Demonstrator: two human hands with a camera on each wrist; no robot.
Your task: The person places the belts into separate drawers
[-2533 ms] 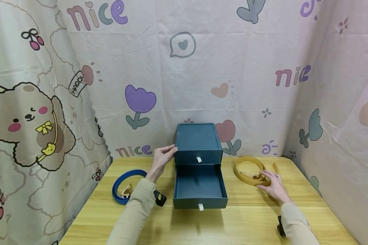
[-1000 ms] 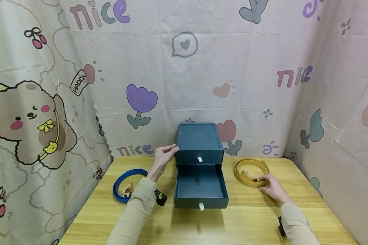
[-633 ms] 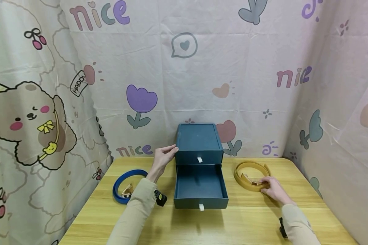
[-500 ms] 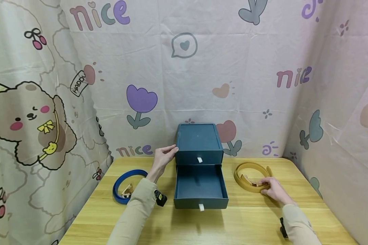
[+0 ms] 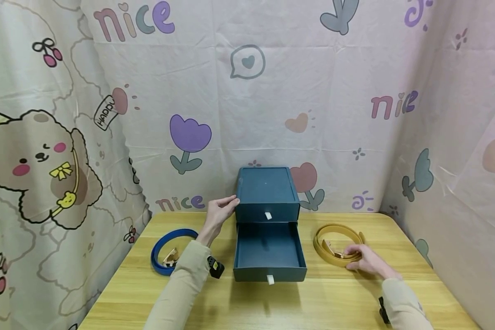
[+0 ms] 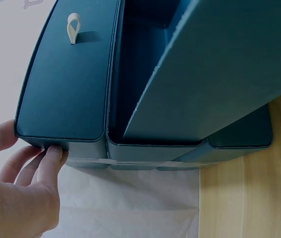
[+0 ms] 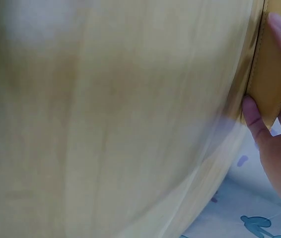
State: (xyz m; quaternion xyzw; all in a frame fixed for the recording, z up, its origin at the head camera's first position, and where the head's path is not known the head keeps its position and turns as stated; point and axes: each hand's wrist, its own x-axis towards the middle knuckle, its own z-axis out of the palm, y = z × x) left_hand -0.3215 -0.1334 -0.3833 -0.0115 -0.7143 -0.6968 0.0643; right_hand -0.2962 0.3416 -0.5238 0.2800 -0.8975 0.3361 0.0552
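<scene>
A dark blue two-drawer storage box [image 5: 267,185] stands mid-table, its lower drawer [image 5: 270,274] pulled out and its upper drawer [image 6: 63,84] closed. My left hand [image 5: 218,215] holds the box's front upper left corner; in the left wrist view several fingertips [image 6: 53,151] press its side. To the right of the box lies a coiled yellow belt [image 5: 323,254] with a gold buckle [image 5: 339,255] inside the loop. My right hand [image 5: 369,260] grips the coil at its near right side. In the right wrist view, thumb and fingers are around the belt strap [image 7: 272,64], partly cut off by the frame.
A coiled blue belt [image 5: 162,247] with a gold buckle [image 5: 172,256] lies on the left, partly behind my left sleeve [image 5: 181,284]. The wooden table [image 5: 268,307] ends at printed curtains [image 5: 272,91] at the back and sides.
The yellow belt's loose end has drawn in against the coil. My right hand has closed on the coil, and both have shifted nearer to me. The left hand stays at the box corner.
</scene>
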